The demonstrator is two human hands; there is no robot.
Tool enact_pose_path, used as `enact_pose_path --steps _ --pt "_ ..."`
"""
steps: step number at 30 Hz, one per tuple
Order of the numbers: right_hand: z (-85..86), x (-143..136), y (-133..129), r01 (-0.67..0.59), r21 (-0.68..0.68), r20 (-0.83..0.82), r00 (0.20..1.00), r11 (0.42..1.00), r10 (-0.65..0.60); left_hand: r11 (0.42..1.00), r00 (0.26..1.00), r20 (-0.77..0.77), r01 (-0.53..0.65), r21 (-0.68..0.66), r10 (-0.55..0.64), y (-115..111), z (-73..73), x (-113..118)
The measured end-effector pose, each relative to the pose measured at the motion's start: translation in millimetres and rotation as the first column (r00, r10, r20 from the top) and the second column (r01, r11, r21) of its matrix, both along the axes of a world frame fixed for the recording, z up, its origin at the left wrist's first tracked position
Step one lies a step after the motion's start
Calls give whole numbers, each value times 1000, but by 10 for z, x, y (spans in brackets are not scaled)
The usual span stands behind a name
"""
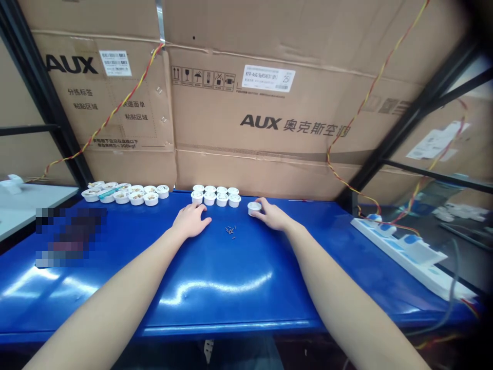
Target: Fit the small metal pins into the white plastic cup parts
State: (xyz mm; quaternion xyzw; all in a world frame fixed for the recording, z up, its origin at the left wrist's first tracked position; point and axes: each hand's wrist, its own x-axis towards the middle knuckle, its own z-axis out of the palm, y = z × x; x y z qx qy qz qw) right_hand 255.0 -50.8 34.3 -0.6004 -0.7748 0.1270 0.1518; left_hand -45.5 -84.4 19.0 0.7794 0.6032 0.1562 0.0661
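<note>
My right hand (272,213) has its thumb and fingers around a small round white lidded cup (254,207), which is at table height. My left hand (190,220) lies on the blue table with its thumb apart from its fingers and nothing visible in it. Its fingertips are just in front of two rows of similar white lidded cups (215,195). Between my hands a few small dark screw-like pieces (230,230) lie loose on the table.
Several open white cups with small contents (135,197) stand at the back left, a teal tool (111,192) across them. A blurred-out item (73,236) lies at left. A white power strip (408,257) runs along the right edge. Cardboard boxes (246,154) wall the back.
</note>
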Motion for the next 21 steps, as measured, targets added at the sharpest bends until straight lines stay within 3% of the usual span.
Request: enact_pose_path --steps 6,18,21 --pt "-172 -45 119 84 28 -4 996 996 -84 1000 1000 0 2 5 -2 0 -1 0" --pt "-64 -262 68 258 206 91 955 944 -281 1000 1000 -3 8 7 -8 6 -6 -6" --pt "-45 -268 49 222 160 49 971 962 -232 1000 1000 -5 7 4 -7 6 1 -8"
